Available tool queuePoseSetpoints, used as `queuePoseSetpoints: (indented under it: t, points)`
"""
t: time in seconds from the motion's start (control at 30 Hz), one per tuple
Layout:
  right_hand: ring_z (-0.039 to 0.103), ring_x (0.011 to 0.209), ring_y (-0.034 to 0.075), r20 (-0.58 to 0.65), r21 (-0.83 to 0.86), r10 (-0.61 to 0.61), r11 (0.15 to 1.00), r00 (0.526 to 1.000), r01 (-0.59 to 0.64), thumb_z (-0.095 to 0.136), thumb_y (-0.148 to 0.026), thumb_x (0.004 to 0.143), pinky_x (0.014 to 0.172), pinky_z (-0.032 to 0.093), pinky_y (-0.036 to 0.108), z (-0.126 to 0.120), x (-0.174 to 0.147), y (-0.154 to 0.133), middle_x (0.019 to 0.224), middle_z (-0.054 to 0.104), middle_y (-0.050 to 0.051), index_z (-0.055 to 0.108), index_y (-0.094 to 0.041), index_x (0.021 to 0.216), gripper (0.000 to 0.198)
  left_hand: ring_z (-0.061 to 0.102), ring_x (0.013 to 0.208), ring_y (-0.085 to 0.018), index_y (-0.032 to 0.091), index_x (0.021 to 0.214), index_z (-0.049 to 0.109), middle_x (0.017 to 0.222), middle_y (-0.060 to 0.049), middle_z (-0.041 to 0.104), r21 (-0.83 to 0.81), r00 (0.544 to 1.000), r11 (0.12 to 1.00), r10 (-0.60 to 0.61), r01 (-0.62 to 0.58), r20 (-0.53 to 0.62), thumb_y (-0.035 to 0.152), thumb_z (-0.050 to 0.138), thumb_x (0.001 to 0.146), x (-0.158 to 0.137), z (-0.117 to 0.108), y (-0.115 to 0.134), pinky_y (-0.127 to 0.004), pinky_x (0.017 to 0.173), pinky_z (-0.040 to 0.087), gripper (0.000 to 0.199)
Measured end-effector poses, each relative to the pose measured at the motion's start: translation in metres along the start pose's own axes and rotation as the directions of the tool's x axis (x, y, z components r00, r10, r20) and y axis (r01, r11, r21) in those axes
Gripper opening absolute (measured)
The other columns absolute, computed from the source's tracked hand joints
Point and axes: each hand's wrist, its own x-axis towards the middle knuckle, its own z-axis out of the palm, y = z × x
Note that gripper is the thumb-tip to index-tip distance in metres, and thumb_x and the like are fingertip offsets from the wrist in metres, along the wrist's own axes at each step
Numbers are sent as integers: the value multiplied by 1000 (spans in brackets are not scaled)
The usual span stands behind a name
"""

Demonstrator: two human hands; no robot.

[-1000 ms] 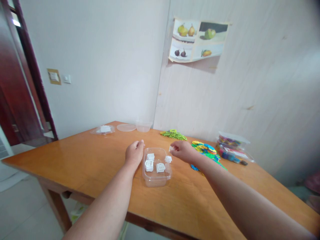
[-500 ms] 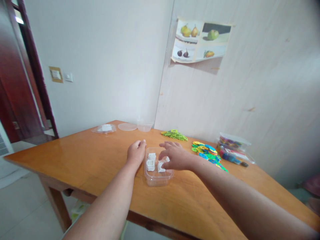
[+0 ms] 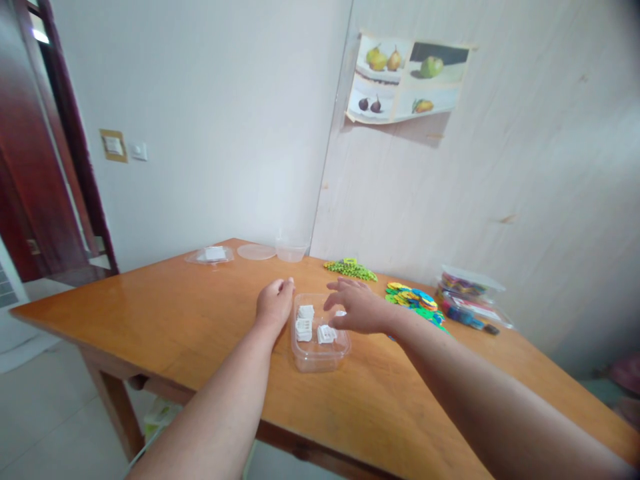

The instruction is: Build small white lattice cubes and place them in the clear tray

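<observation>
A clear plastic container [image 3: 320, 360] sits on the wooden table in front of me, with several small white pieces in stacks inside. Two stacks, a far one [image 3: 305, 311] and a nearer one [image 3: 303, 330], are along its left side. Another white stack [image 3: 327, 334] lies right of them, and more white shows partly behind my fingers. My left hand [image 3: 275, 301] is curled closed against the container's left side; what its fingers grip, if anything, is hidden. Over the container's right side my right hand [image 3: 357, 307] hovers, fingers spread and holding nothing visible.
Green pieces [image 3: 350, 269] lie behind the container, and a pile of coloured discs [image 3: 415, 300] is to the right. Clear boxes with colourful contents [image 3: 473, 300] stand farther right. By the wall are a clear tub [image 3: 291, 250], a round lid [image 3: 257, 251] and another clear lid [image 3: 210, 255].
My right hand has drawn slightly up and right, off the white stack, which now shows more fully. My left hand keeps its place beside the container.
</observation>
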Motion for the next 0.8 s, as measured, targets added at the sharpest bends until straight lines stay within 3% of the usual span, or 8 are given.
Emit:
queuePoseSetpoints:
  t: [0.1, 0.2, 0.33, 0.53, 0.8]
  points:
    - [51, 119, 26, -101, 7, 136, 991, 985, -136, 61, -26, 80, 102, 34, 40, -5, 4, 16, 123, 62, 7, 72, -25, 103, 26, 64, 70, -21, 20, 68, 65, 74, -7, 72, -13, 1000, 1000, -10, 10, -1, 53, 46, 83, 1, 1, -1, -28, 62, 42, 41]
    - [57, 108, 24, -86, 10, 267, 964, 960, -267, 55, -21, 80, 94, 40, 33, 1, 8, 35, 114, 66, 9, 71, -20, 106, 30, 65, 72, -21, 19, 70, 65, 76, -7, 72, -54, 1000, 998, -27, 27, -10, 53, 47, 83, 2, 2, -2, -29, 64, 43, 41]
    - [62, 96, 21, 41, 14, 253, 967, 967, -253, 63, -28, 76, 81, 44, 28, 20, 9, 49, 109, 69, 8, 72, -20, 108, 34, 66, 73, -22, 19, 70, 66, 76, -7, 73, -86, 999, 995, -40, 39, -15, 52, 48, 83, 2, 2, -3, -29, 66, 44, 40]
    - [62, 76, 18, 158, 18, 203, 978, 966, -208, 65, -36, 75, 64, 40, 24, 37, 11, 49, 81, 70, 4, 75, -20, 82, 20, 65, 72, -22, 20, 69, 66, 75, -7, 73, -97, 999, 995, -40, 39, -8, 52, 49, 82, 1, 0, -2, -30, 66, 43, 39]
    - [63, 82, 19, 65, 29, 202, 978, 977, -205, 62, -35, 79, 70, 42, 26, 26, 6, 51, 90, 71, 5, 75, -21, 94, 24, 63, 70, -21, 19, 68, 66, 73, -6, 71, -131, 999, 991, -33, 31, -7, 53, 51, 81, -1, 0, 2, -29, 65, 41, 39]
